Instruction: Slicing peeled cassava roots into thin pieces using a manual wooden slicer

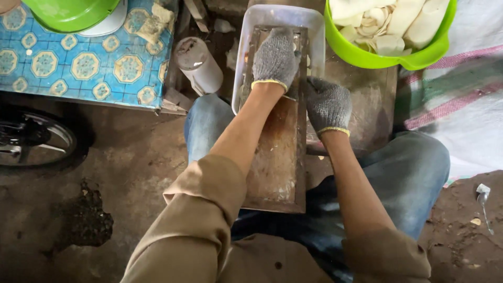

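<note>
A long wooden slicer board (276, 157) slopes from my lap up into a white rectangular tub (246, 47). My left hand (274, 57), in a grey knit glove, presses flat on the board's upper end over the tub; whatever lies under the palm is hidden. My right hand (327, 105), also gloved, is closed around the board's right edge, holding it.
A green basin (367, 55) of pale peeled pieces stands at the top right on striped cloth. A grey cylinder (199, 65) leans beside a blue patterned tabletop (78, 65) at the left. A wheel (36, 139) shows below it. The floor is dirt.
</note>
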